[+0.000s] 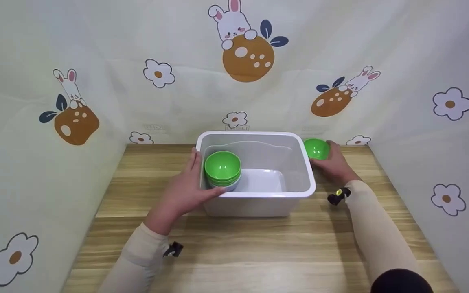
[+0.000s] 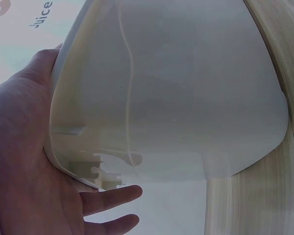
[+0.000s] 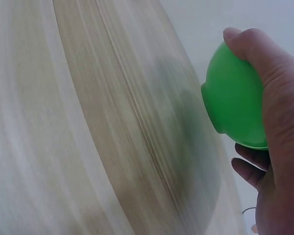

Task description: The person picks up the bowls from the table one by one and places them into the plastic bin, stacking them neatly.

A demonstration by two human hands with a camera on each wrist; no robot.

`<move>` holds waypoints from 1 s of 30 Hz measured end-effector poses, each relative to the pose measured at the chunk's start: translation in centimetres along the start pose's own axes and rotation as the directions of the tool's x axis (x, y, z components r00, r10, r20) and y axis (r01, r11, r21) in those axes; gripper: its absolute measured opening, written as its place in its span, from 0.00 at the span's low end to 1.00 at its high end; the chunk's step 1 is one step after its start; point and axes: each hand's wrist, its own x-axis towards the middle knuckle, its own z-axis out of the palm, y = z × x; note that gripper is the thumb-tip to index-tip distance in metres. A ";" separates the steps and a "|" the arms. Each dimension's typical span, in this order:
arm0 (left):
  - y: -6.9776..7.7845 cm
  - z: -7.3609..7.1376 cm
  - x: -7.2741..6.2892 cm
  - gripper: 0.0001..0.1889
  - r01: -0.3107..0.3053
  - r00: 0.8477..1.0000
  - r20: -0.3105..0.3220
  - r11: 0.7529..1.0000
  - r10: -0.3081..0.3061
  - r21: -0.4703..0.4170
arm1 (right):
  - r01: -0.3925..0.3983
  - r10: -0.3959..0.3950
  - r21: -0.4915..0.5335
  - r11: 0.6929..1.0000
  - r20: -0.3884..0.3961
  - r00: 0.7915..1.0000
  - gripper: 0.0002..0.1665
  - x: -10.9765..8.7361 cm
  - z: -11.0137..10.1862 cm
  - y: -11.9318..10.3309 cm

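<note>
A white plastic bin stands on the wooden table. Inside its left end is a stack of green bowls, with a pale bluish-white part beneath them. My left hand holds the bin at its front left corner, thumb over the front rim and fingers along the left side. From the left wrist, two straight fingers show below the rim. To the right of the bin, my right hand grips another green bowl. The right wrist view shows the thumb across that bowl, above the table.
A pale sheet printed with rabbits, oranges and flowers walls in the table at the back and both sides. Wooden tabletop extends in front of the bin and to either side. A black round object shows at the lower right edge.
</note>
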 end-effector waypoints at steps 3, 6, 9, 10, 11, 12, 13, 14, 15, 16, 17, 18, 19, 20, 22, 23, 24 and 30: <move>-0.1 0.0 0.0 0.77 -0.002 1.000 -0.006 1.000 0.002 -0.004 | 0.001 -0.001 -0.009 1.000 0.010 1.000 0.79 -0.3 -0.3 -0.4; -0.1 0.0 -0.1 0.77 -0.004 1.000 -0.007 1.000 0.004 -0.005 | 0.014 -0.013 -0.029 0.999 0.010 1.000 0.80 -0.5 -0.6 -0.8; 0.0 0.0 0.0 0.77 0.004 1.000 -0.001 1.000 -0.004 -0.004 | 0.025 -0.025 -0.045 0.999 0.011 1.000 0.80 -0.7 -0.9 -0.9; 0.0 0.0 0.0 0.77 0.007 1.000 0.001 1.000 -0.007 -0.004 | 0.031 -0.031 -0.044 0.999 0.011 0.999 0.80 -0.7 -1.0 -0.9; 0.0 0.0 0.0 0.77 0.006 1.000 0.003 1.000 -0.006 -0.004 | 0.038 -0.038 -0.041 0.998 0.010 0.999 0.80 -0.8 -1.2 -1.0; 0.0 0.0 0.0 0.78 0.006 1.000 0.003 1.000 -0.006 -0.005 | 0.044 -0.044 -0.037 0.998 0.008 0.999 0.80 -0.9 -1.3 -1.1; 0.0 0.0 0.0 0.78 0.007 1.000 0.003 1.000 -0.007 -0.004 | 0.053 -0.053 -0.036 0.998 0.004 0.999 0.79 -1.0 -1.5 -1.2; 0.0 0.0 0.0 0.78 0.005 1.000 0.004 1.000 -0.005 -0.004 | 0.060 -0.060 -0.031 0.998 0.000 0.998 0.79 -1.1 -1.6 -1.3; 0.0 0.0 0.0 0.78 0.003 1.000 0.002 1.000 -0.003 -0.005 | 0.067 -0.067 -0.025 0.997 -0.002 0.998 0.79 -1.2 -1.8 -1.5; 0.0 0.0 0.0 0.78 0.001 1.000 -0.001 1.000 -0.001 -0.005 | 0.075 -0.076 -0.021 0.997 -0.006 0.997 0.79 -1.3 -1.9 -1.7; 0.0 0.0 0.0 0.78 0.000 1.000 -0.001 1.000 0.000 -0.005 | 0.081 -0.081 -0.019 0.997 -0.009 0.997 0.79 -1.4 -2.1 -1.8; 0.0 0.0 0.0 0.78 0.001 1.000 -0.001 1.000 -0.001 -0.005 | 0.086 -0.086 -0.020 0.996 -0.011 0.996 0.79 -1.5 -2.2 -2.0; 0.0 0.0 0.0 0.78 0.001 1.000 -0.002 1.000 -0.001 -0.007 | 0.090 -0.090 -0.021 0.996 -0.013 0.996 0.78 -1.6 -2.4 -2.1; 0.0 0.0 0.0 0.78 0.002 1.000 -0.001 1.000 -0.002 -0.007 | 0.094 -0.094 -0.018 0.995 -0.014 0.995 0.78 -1.6 -2.6 -2.3; 0.1 0.0 0.0 0.78 0.004 1.000 -0.001 1.000 -0.004 -0.008 | 0.105 -0.106 -0.021 0.994 -0.016 0.994 0.77 -1.8 -2.9 -2.6; 0.1 0.0 0.0 0.78 0.005 1.000 0.000 1.000 -0.005 -0.007 | 0.108 -0.108 -0.023 0.994 -0.016 0.994 0.77 -1.9 -3.0 -2.7; 0.1 0.0 0.0 0.78 0.006 1.000 0.002 1.000 -0.006 -0.005 | 0.111 -0.111 -0.023 0.994 -0.016 0.994 0.77 -2.0 -3.2 -2.8; 0.1 0.0 0.0 0.79 0.007 1.000 0.009 1.000 -0.007 -0.006 | 0.130 -0.131 -0.028 0.991 -0.015 0.991 0.76 -2.4 -3.9 -3.6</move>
